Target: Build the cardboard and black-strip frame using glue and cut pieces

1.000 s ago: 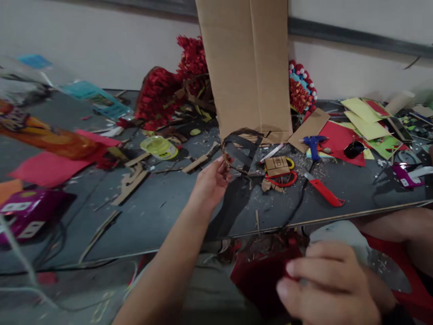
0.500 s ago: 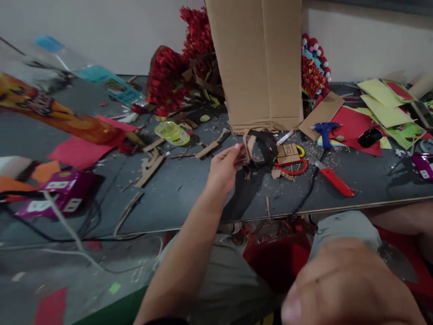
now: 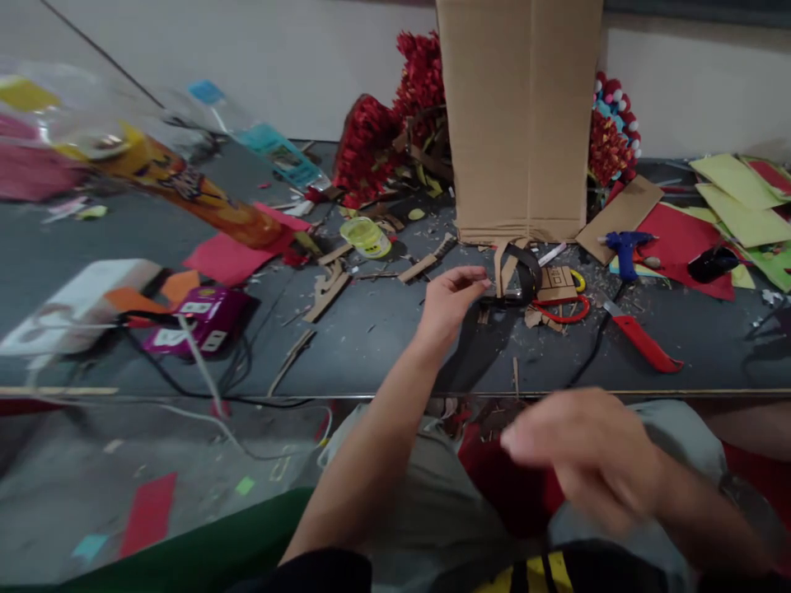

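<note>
My left hand [image 3: 452, 306] is over the table with thumb and fingertips pinched at the near left edge of a looped black and brown band [image 3: 528, 272]. The band stands on the table, and its black lower part lies beside my fingers. Smeared by motion, my right hand [image 3: 587, 457] is in the air in front of the table edge, above my lap; whether it holds anything does not show. Right of the band are red and yellow scissor handles [image 3: 565, 313], partly under a small printed cardboard piece [image 3: 556, 282].
A tall cardboard panel [image 3: 525, 115] stands behind the band. To the right are a blue glue gun [image 3: 627, 251] and a red utility knife [image 3: 648, 342], its blade out. On the left are an orange bottle [image 3: 203, 193], purple box [image 3: 201, 317], white power strip [image 3: 80, 301] and cables.
The view has shifted left, so the table's things appear further right. My right hand has moved up and forward from close to the camera. My left hand stays by the band.
</note>
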Demonstrator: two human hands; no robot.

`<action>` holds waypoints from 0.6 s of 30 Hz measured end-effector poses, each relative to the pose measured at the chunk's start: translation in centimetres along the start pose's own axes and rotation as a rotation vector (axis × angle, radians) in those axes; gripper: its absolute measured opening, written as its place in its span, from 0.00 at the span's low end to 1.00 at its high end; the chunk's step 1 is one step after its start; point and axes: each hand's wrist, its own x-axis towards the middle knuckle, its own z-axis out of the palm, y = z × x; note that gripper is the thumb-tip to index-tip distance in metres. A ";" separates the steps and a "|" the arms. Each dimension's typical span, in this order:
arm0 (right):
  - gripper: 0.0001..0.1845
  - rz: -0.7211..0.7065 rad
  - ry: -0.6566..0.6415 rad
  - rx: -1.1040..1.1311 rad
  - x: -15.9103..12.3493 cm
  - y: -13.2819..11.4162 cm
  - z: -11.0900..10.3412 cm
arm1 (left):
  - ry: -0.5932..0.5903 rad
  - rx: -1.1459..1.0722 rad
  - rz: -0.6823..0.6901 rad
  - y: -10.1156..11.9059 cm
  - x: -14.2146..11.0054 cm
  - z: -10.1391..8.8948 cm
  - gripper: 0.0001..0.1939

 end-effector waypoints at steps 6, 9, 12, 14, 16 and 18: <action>0.15 0.074 0.339 -0.036 6.5 10.2 -1.1 | -0.001 0.250 0.058 0.0 0.4 -0.9 0.13; 0.16 0.078 0.305 -0.137 5.2 10.7 -1.0 | -0.004 0.423 0.109 0.0 0.6 -1.5 0.12; 0.21 -0.036 0.126 -0.394 4.5 10.0 -0.6 | -0.018 0.651 0.207 0.3 0.7 -2.3 0.12; 0.24 -0.116 0.027 -0.579 4.4 9.8 -0.3 | 0.001 0.855 0.297 0.6 1.0 -3.0 0.13; 0.26 -0.160 -0.023 -0.702 4.5 9.8 0.0 | 0.045 1.064 0.361 1.0 1.4 -4.0 0.13; 0.26 -0.186 -0.039 -0.755 4.5 9.8 0.2 | 0.111 1.232 0.345 1.4 2.1 -5.2 0.14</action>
